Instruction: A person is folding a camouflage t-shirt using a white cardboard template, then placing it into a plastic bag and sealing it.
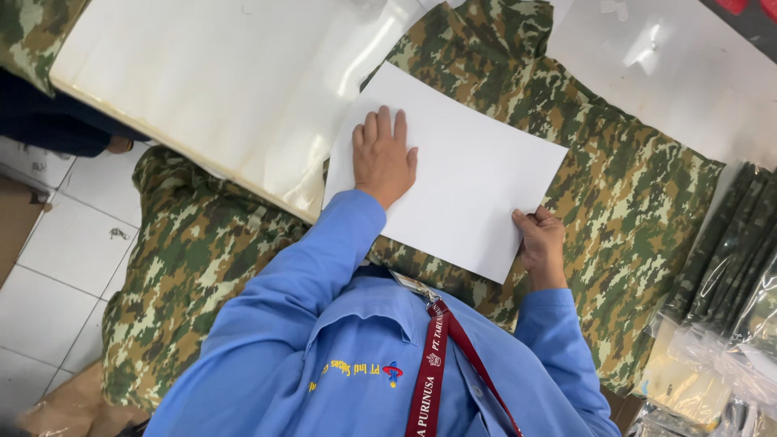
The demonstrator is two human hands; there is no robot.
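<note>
Pressing down with my left hand (383,155), I keep a white sheet of paper (453,178) flat on a green and brown camouflage cloth (623,194). The fingers (380,125) of that hand are straight and close together, lying open on the near left part of the sheet. My right hand (541,243) is at the sheet's near right edge, and its fingers (530,220) are curled shut, pinching that edge. The paper lies a bit tilted on the cloth, with one corner pointing away from me. The cloth is spread over the white surface (227,81) and part of it hangs down over the near edge toward the tiled floor (65,243). Both my sleeves are blue (324,251), and a dark red strap (437,364) hangs from my neck down my front. On my right, beside the cloth, sits a pile of folded camouflage pieces in clear plastic bags (728,267). Another bit of camouflage cloth shows in the far left corner (32,28).
</note>
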